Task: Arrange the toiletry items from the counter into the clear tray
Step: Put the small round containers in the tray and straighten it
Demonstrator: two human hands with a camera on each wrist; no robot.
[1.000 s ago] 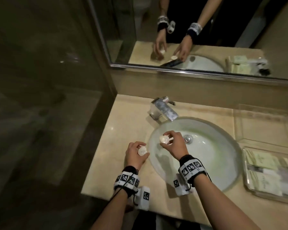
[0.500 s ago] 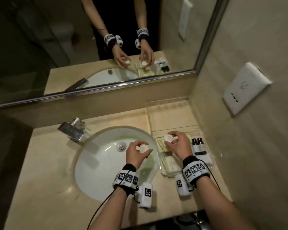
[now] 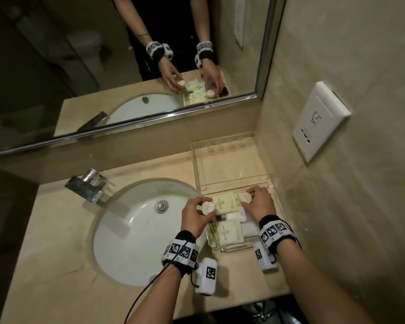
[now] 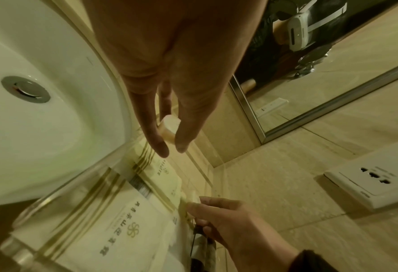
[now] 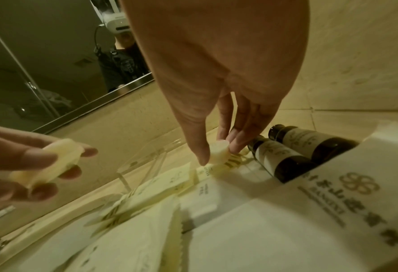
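Observation:
The clear tray sits on the counter right of the sink and holds several pale paper packets and two dark bottles. My left hand pinches a small round white soap over the tray's left edge; the left wrist view shows that soap between thumb and fingertips. My right hand pinches a second round soap low over the packets at the tray's far end, just left of the bottles, seen as the soap in the right wrist view.
A second clear tray, with nothing in it, stands behind the filled one against the wall. The white sink and chrome tap lie to the left. A wall socket is on the right, a mirror behind.
Both hands have carried their soaps rightward from the sink. The left hand has reached the tray's left edge; the right hand has gone lower and farther over the tray's packets.

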